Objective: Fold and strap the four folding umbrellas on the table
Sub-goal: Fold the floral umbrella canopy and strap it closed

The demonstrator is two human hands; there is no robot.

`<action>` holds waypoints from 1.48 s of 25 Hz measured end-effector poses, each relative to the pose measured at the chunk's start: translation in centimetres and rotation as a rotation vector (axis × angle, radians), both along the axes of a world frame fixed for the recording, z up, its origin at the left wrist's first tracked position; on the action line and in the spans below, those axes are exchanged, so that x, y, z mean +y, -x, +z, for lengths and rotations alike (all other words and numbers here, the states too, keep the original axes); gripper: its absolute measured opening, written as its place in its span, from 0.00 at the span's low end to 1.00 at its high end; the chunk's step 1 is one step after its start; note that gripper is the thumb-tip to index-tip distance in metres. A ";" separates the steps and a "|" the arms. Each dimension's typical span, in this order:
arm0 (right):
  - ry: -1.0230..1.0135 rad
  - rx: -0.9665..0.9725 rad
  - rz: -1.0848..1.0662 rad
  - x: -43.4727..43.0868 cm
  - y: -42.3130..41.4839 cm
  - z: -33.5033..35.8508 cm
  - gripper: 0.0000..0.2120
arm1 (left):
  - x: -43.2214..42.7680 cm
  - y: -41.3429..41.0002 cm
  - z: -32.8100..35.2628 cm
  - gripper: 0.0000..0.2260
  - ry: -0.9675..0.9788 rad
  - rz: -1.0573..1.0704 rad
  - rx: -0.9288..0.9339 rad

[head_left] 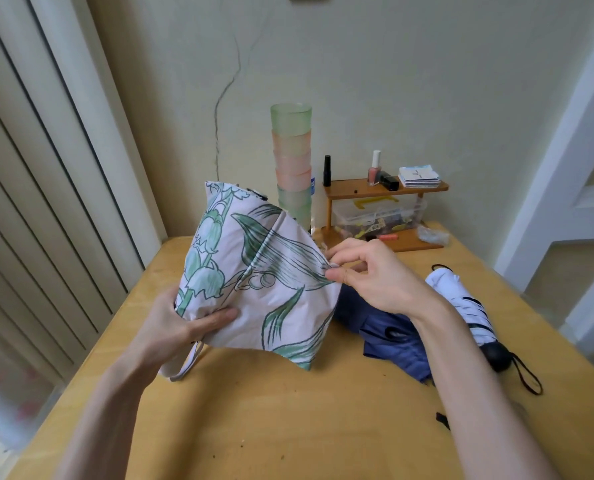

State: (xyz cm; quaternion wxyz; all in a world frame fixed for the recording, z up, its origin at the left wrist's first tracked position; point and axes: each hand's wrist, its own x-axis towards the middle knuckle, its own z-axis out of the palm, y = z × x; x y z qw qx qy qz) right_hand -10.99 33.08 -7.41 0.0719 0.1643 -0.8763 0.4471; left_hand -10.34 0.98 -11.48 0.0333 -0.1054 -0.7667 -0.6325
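Near half of worktop (254,427): bare wood, open passage. Centre blocked by floral umbrella (254,278), canopy spread and held up. Right side taken by blue umbrella (392,344) with white umbrella (461,299) just beside it. Back edge closed off by stack of cups (292,161) and wooden shelf (385,190) against the wall.

Before you: the floral umbrella (254,271), pale pink printed with green leaves and dark-outlined, white-and-green bell flowers. You also see the blue umbrella (392,344), plain navy, and the white umbrella (444,284), white with black stripes and a black handle. Your table (288,410) is honey-yellow wood; the stacked cups (292,150) run green, peach, green.
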 end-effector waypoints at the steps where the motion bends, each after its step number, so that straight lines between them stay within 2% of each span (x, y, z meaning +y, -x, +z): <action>1: -0.030 0.015 -0.044 -0.1 -0.1 0.1 0.02 | 0.0 0.1 -0.1 0.21 0.007 0.001 -0.001; 4: -0.082 0.055 -0.167 -0.1 -0.4 0.5 0.09 | -0.1 0.1 -0.1 0.21 0.003 0.015 0.007; 8: -0.059 0.109 -0.217 -0.4 -0.7 0.8 0.15 | -0.2 0.1 0.1 0.20 0.002 0.002 0.007; 13: -0.030 0.046 -0.093 0.6 -1.0 1.2 0.06 | -0.9 0.1 0.4 0.20 0.001 0.042 -0.001; 16: -0.028 0.076 -0.030 0.9 -1.0 1.4 0.09 | -1.3 0.2 0.2 0.21 -0.003 0.046 0.005; 20: 0.068 0.090 -0.046 1.1 -1.2 1.4 0.05 | -1.5 0.2 0.1 0.20 -0.016 0.038 0.023; 23: 0.110 0.041 0.010 1.1 -1.3 1.3 0.03 | -1.4 0.4 0.1 0.21 -0.018 0.046 0.011; 25: 0.172 -0.011 0.045 0.6 -1.4 1.0 0.06 | -1.4 0.5 -0.1 0.23 -0.036 0.039 0.017; 27: 0.194 0.039 -0.033 0.0 -0.9 0.7 0.06 | -1.1 0.3 -0.1 0.25 -0.052 0.050 0.018; 28: 0.200 0.074 -0.083 -0.1 -0.7 0.6 0.06 | -1.0 0.4 -0.1 0.23 -0.062 0.071 0.017; 30: 0.217 0.132 -0.138 -0.3 -0.4 0.7 0.11 | -0.7 0.5 -0.1 0.13 -0.076 0.120 0.005; 33: 0.370 0.168 -0.204 -1.0 -0.3 0.6 0.15 | -0.3 0.8 -0.4 0.13 -0.076 0.140 0.012; 35: 0.605 0.043 -0.209 -2.0 -0.4 0.6 0.13 | 0.3 0.8 -0.4 0.13 -0.090 0.172 0.015; 37: 0.688 -0.052 -0.213 -2.8 -0.3 0.3 0.13 | 0.6 0.8 -0.7 0.11 -0.091 0.184 0.016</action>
